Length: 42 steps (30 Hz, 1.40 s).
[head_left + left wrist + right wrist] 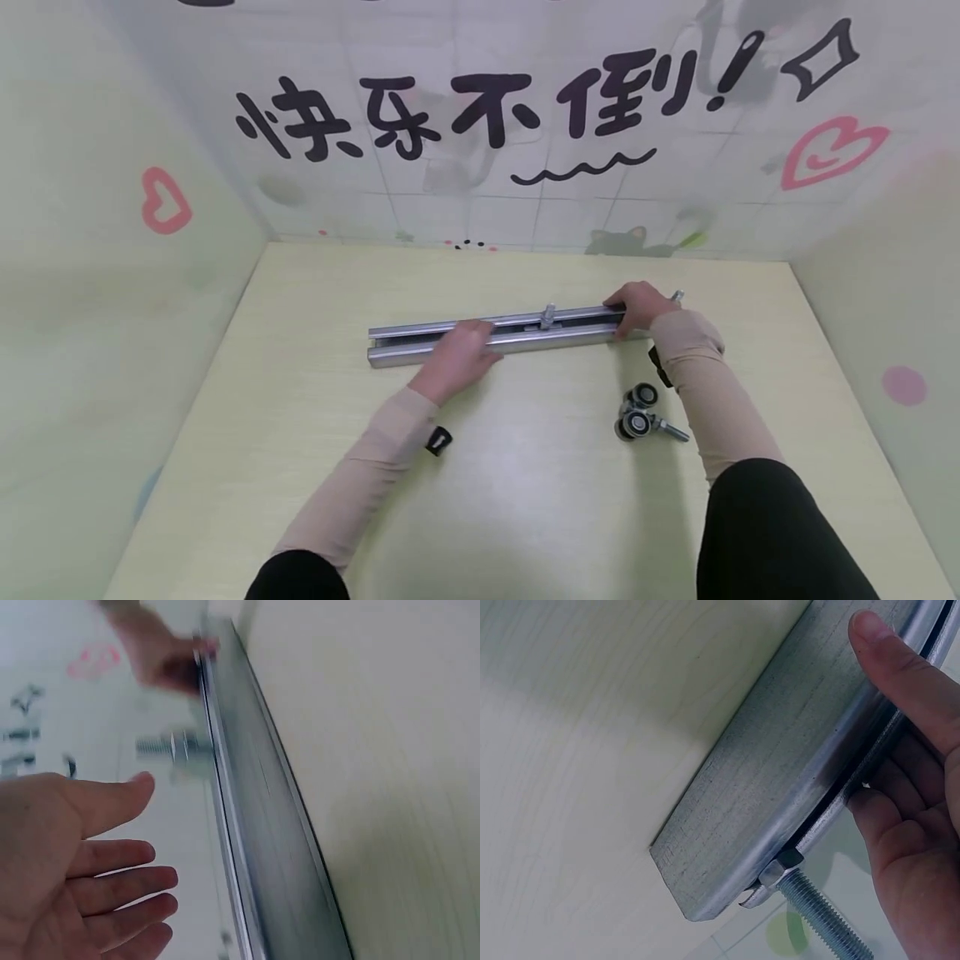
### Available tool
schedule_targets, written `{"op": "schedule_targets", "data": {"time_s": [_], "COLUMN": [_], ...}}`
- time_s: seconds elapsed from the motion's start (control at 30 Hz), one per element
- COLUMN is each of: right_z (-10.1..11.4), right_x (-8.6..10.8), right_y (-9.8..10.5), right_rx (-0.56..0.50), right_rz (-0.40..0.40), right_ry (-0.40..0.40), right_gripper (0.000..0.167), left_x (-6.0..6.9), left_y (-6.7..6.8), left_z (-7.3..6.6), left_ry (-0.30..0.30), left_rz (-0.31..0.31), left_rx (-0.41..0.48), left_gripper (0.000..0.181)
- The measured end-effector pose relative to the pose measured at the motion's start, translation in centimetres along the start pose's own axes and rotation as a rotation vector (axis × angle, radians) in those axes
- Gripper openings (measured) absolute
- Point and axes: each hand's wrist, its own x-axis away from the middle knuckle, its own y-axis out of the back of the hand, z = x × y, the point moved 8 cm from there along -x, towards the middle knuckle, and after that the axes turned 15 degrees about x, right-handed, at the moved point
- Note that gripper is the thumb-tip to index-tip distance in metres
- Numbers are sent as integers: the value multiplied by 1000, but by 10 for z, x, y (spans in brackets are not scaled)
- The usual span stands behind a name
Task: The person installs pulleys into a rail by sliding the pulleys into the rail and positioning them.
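A long silvery metal channel rail (397,357) lies across the table, its slot facing up. Near its right end my right hand (641,307) grips it, the thumb along one side and curled fingers on the other in the right wrist view. My left hand (459,357) is at the rail's left half; its fingers look straight and slightly spread in the left wrist view, apart from the metal there. One threaded bolt (548,317) sticks up from the slot between the hands. Another bolt with a nut (810,904) stands out at the right end.
A roller trolley (637,412) with small black-rimmed wheels and a threaded bolt lies on the pale table (525,500), in front of the rail and near the right forearm. Printed walls (465,217) enclose the table at the back and both sides.
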Motion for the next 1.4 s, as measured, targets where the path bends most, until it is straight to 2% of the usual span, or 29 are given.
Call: {"op": "schedule_targets", "data": {"time_s": [0.07, 0.23, 0.4, 0.57, 0.73, 0.93, 1.13, 1.4], "right_z": [2, 3, 1, 1, 1, 4, 5, 2], "right_x": [0, 0, 1, 0, 1, 2, 3, 2], "right_y": [1, 2, 1, 0, 2, 3, 3, 2], "right_rx": [2, 22, 11, 16, 32, 50, 38, 23], "right_rz": [-2, -16, -16, -14, -17, -23, -17, -16], "right_ry": [2, 11, 1, 1, 6, 7, -8, -14], "right_gripper": [65, 65, 65, 65, 65, 64, 64, 64], "left_x": [-6, -20, -27, -27, -26, -24, -21, -20], "left_y": [-15, -56, -92, -114, -130, -146, -154, -161], "left_z": [-26, -77, -111, -135, -144, -140, -140, -140], "left_ry": [-68, -166, -234, -295, -312, -282, -290, -297], "left_rz": [19, 82, 137, 146, 145, 165, 164, 172], "left_rx": [3, 13, -1, -40, -62, -92, -93, -155], "left_gripper": [43, 38, 31, 21, 16, 19, 15, 17]}}
